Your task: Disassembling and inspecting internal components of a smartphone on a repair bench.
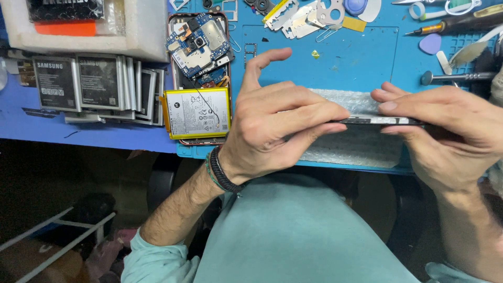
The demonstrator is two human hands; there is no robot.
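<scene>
Both my hands hold a thin dark phone panel [374, 120] edge-on above a sheet of bubble wrap [361, 147] on the blue work mat [361, 57]. My left hand [272, 131] pinches the panel's left end between thumb and fingers, with the index finger raised. At the right end, my right hand [445, 131] grips it. To the left lies an opened phone [198, 78] with its circuit board exposed and a yellow-edged battery [198, 112].
A row of flat batteries [99, 84] stands at the left below a white foam tray [141, 31]. Metal pry tools and picks [309, 15] lie at the mat's back. Screwdrivers [456, 23] rest at the back right. The bench edge runs just before my lap.
</scene>
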